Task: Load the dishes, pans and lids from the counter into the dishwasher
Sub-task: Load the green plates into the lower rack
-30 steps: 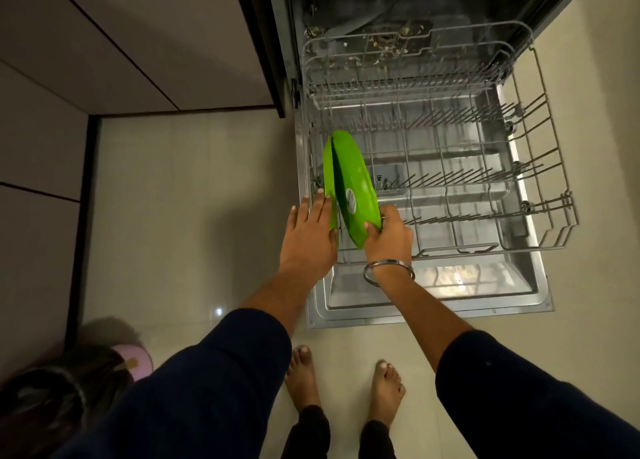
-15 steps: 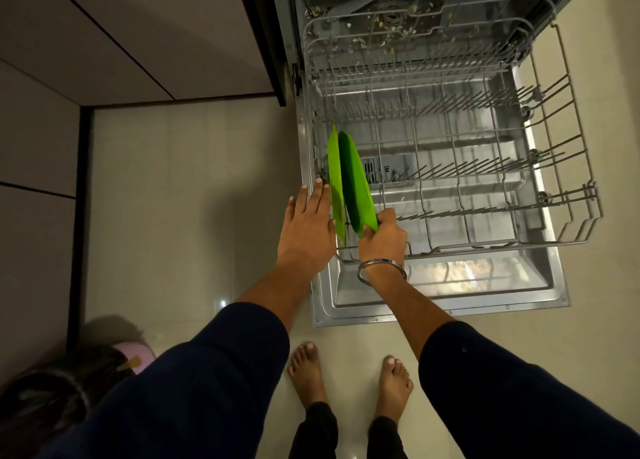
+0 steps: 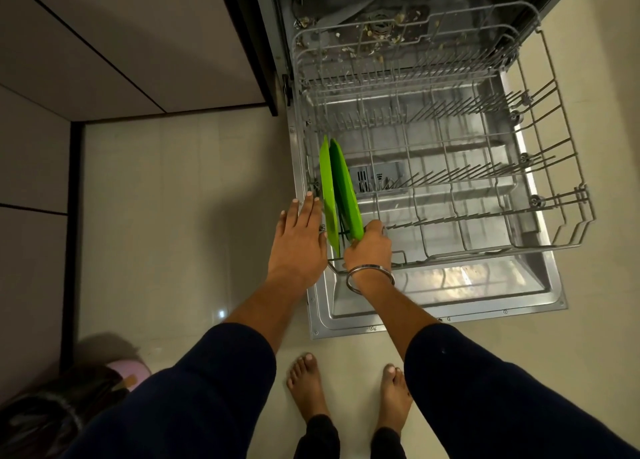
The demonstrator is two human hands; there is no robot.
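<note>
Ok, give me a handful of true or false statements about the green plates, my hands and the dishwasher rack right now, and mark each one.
1. Two green plates stand on edge at the left end of the lower rack. True.
2. The right hand grips the near edge of a plate. True.
3. The left hand is curled into a fist. False: its fingers are straight, beside the left plate.
4. The rack is full of pans. False: only the two plates show in it.
5. The person wears shoes. False: the feet are bare.

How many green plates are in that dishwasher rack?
2. Left green plate stands beside the left hand; right green plate is gripped by the right hand.
</note>
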